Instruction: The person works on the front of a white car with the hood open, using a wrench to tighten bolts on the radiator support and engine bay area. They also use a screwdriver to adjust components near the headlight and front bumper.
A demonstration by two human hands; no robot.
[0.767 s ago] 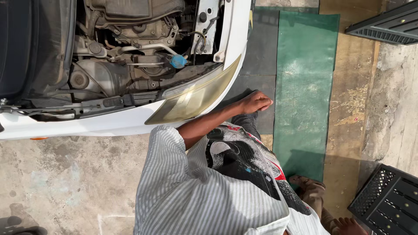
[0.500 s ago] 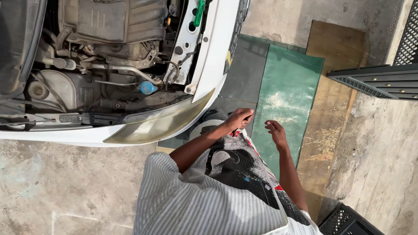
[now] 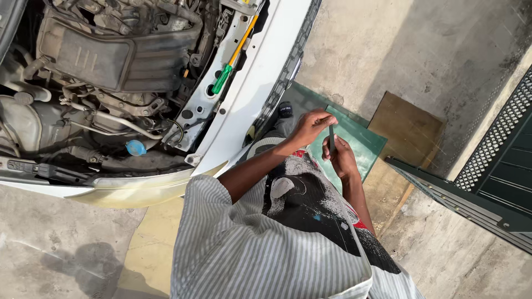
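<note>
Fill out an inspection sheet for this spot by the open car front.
Surface: bare concrete floor with a green mat and a brown board laid on it.
Job's things: a thin dark rod, held between both hands; what it is cannot be told.
Clutter: a screwdriver with a green handle and yellow shaft lies on the car's white front panel.
Hands: left hand pinches the top of the rod; right hand is closed around its lower part.
Cables: hoses and thin lines run through the engine bay; a blue cap sits among them.
Surroundings: a dark metal gate on the right.
</note>
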